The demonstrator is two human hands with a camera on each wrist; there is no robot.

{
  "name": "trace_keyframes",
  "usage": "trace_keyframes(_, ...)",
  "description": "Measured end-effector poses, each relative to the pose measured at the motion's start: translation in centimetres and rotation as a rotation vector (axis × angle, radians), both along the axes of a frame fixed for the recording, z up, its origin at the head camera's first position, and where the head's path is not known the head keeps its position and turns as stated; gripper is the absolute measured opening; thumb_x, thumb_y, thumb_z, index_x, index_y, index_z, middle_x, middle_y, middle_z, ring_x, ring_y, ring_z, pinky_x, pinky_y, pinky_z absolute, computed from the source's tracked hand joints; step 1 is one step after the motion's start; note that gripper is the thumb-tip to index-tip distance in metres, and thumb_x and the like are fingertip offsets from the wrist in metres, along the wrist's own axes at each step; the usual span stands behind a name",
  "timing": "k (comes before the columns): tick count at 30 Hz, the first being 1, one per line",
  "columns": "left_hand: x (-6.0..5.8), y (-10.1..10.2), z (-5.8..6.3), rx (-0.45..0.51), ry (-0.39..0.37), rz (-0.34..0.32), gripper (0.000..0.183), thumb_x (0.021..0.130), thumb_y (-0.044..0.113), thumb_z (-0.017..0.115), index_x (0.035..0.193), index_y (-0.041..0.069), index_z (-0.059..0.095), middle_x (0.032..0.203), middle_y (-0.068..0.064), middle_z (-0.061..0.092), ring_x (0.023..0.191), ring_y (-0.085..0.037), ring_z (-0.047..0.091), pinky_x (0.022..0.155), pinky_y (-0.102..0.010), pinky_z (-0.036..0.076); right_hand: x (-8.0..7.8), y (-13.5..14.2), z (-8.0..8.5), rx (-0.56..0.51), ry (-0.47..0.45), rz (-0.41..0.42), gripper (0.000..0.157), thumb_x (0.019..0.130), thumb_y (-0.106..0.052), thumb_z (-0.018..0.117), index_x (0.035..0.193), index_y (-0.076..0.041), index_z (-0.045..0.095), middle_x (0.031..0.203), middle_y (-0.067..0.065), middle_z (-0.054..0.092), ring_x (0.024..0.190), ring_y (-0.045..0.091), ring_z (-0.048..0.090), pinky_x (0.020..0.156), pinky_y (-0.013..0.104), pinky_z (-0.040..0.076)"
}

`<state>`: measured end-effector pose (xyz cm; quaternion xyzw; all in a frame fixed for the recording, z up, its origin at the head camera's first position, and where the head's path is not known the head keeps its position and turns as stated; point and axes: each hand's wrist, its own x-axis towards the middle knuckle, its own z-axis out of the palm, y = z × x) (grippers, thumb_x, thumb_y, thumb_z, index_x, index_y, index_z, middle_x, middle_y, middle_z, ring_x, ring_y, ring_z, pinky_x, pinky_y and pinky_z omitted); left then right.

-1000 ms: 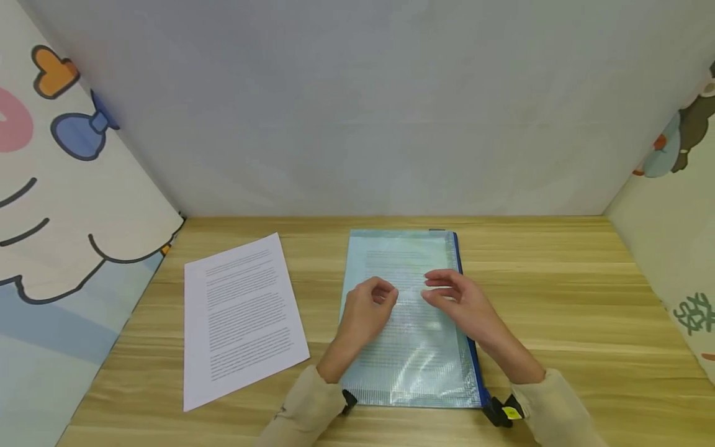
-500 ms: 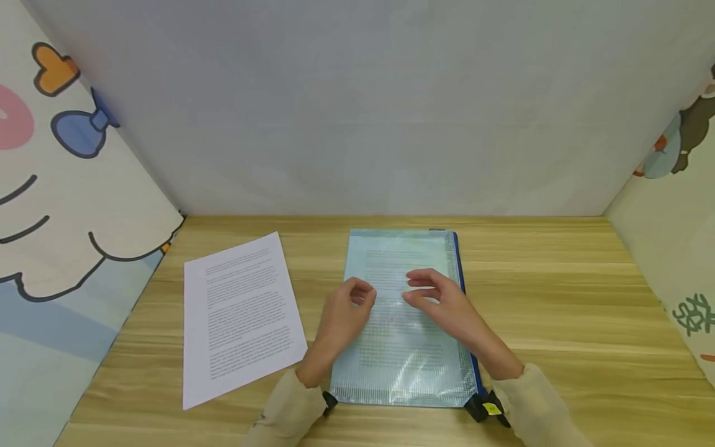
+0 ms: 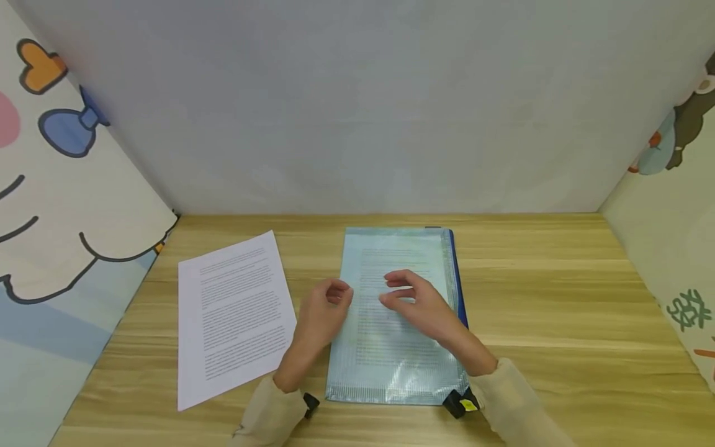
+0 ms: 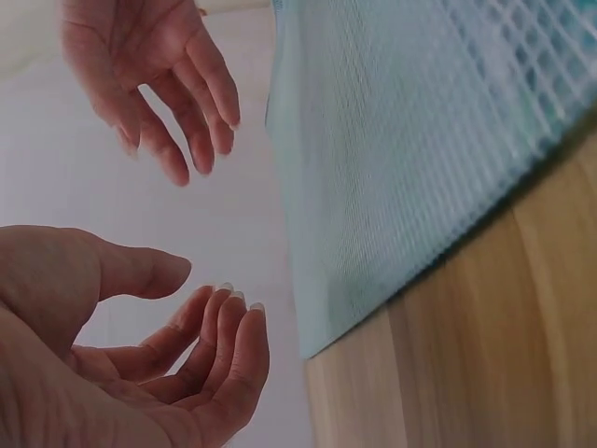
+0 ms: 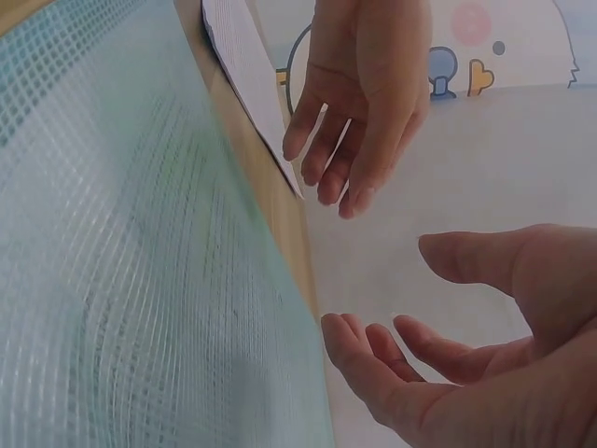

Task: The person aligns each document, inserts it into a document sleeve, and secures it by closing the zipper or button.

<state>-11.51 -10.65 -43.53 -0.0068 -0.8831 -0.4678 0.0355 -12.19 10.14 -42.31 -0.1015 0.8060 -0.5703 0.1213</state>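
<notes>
A translucent light-blue mesh zip document bag point(image 3: 399, 372) lies flat on the table, a printed sheet showing through it and a dark blue strip along its right edge. My left hand point(image 3: 324, 316) hovers by the bag's left edge, fingers loosely curled. Over the middle of the bag is my right hand point(image 3: 424, 310), its thumb and fingers apart. Both wrist views show a gap between each thumb and its fingers, with nothing held; the left wrist view has the bag's mesh point(image 4: 410, 168) beside the two hands. A loose sheet of printed paper point(image 3: 240, 316) lies to the left.
The wood-grain table point(image 3: 547, 298) extends to the right of the bag. A pale grey wall point(image 3: 380, 112) stands behind it. Panels with cartoon prints point(image 3: 67, 205) close off the left and right sides.
Both hands have moved left across the bag, the left one from over it to its left edge. The bag and the loose sheet stay on the table; the head view has shifted slightly.
</notes>
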Motion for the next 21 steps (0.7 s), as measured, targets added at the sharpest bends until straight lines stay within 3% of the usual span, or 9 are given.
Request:
trace_keyframes(3,0.1,-0.6,0.2,-0.01,-0.025,0.026,0.015,0.099,0.012,0.066,0.105,-0.001,0.07,0.098,-0.012,0.071,0.093,-0.028,0.069,0.084,-0.042,0.058,-0.1,-0.5,-0.1,-0.008,-0.007,0.006,0.047,0.099,-0.018,0.069,0.137,0.005,0.054,0.138,0.024,0.058,0.12,0.037,0.063,0.098,0.047,0.054)
trace_keyframes(21,0.9,-4.4,-0.1,-0.076,-0.003,0.084,0.018,0.098,0.014,0.068,0.107,-0.001,0.072,0.095,-0.014,0.073,0.09,-0.029,0.072,0.081,-0.044,0.058,-0.1,-3.3,-0.5,-0.016,-0.017,0.041,0.047,0.097,-0.017,0.07,0.137,0.004,0.057,0.137,0.023,0.06,0.119,0.036,0.064,0.094,0.045,0.056)
